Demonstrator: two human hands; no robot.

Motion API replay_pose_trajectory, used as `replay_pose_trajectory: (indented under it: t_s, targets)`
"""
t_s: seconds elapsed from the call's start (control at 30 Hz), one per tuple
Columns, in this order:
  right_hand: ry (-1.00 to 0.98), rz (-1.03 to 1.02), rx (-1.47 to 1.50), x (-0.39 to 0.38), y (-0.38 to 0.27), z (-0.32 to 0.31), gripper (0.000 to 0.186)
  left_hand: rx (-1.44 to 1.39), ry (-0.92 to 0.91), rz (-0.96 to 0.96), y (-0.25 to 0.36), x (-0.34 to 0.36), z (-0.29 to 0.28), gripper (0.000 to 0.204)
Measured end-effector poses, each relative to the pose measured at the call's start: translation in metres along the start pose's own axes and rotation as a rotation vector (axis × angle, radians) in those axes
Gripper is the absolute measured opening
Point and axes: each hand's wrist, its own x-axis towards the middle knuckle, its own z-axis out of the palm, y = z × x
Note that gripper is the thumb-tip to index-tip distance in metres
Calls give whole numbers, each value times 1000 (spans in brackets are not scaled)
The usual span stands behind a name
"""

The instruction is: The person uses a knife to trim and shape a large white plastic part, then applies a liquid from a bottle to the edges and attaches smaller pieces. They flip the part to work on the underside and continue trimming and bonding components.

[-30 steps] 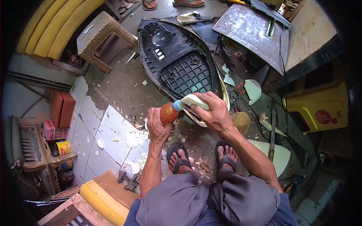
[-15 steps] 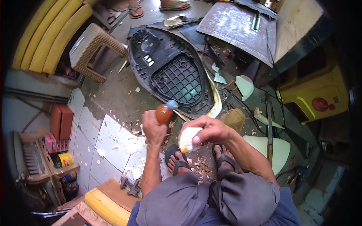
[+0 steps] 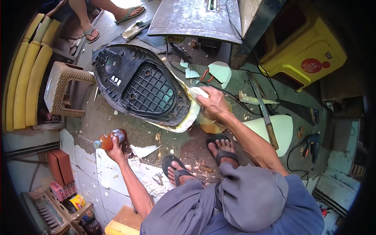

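My left hand [image 3: 115, 151] is wrapped round a plastic bottle [image 3: 106, 141] of orange-brown liquid with a blue cap. The bottle lies tilted nearly level, low over the floor at the left. My right hand [image 3: 214, 102] grips a white foam piece [image 3: 197, 92] against the pale, yellow-stained edge [image 3: 191, 117] of an upturned motorcycle seat. The seat's black plastic base [image 3: 113, 85] faces up, with a ribbed grid in its middle. Fingertips of the right hand are partly hidden by the hand itself.
A woven-pattern stool [image 3: 64, 84] stands left of the seat. Right of it lie red-handled pliers [image 3: 206, 76], a long blade [image 3: 263, 111], a pale foam sheet [image 3: 282, 127] and a power drill [image 3: 313, 144]. A metal-topped table [image 3: 192, 23] is beyond. Another person's sandaled foot [image 3: 92, 34] is far left.
The bottle in my left hand has moved left and tipped over toward level. My right hand has carried the foam piece from above my feet to the seat's edge. The view has shifted.
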Motion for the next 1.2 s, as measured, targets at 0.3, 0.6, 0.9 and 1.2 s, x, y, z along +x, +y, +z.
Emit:
replay_pose_trajectory:
  t_s: [0.3,0.6,0.9,1.2]
  targets:
    - [-59,-79,-76,10,0,6,49,82,52,-3,7,1,17,64]
    - [-112,131,1,-17,-5,6,51,149,94,-42,3,2,11,71]
    - [46,247,2,-36,-31,28,47,154,100,5,1,-1,22,72]
    - [49,326,-118,-43,-37,42,47,242,87,91,-18,10,12,68]
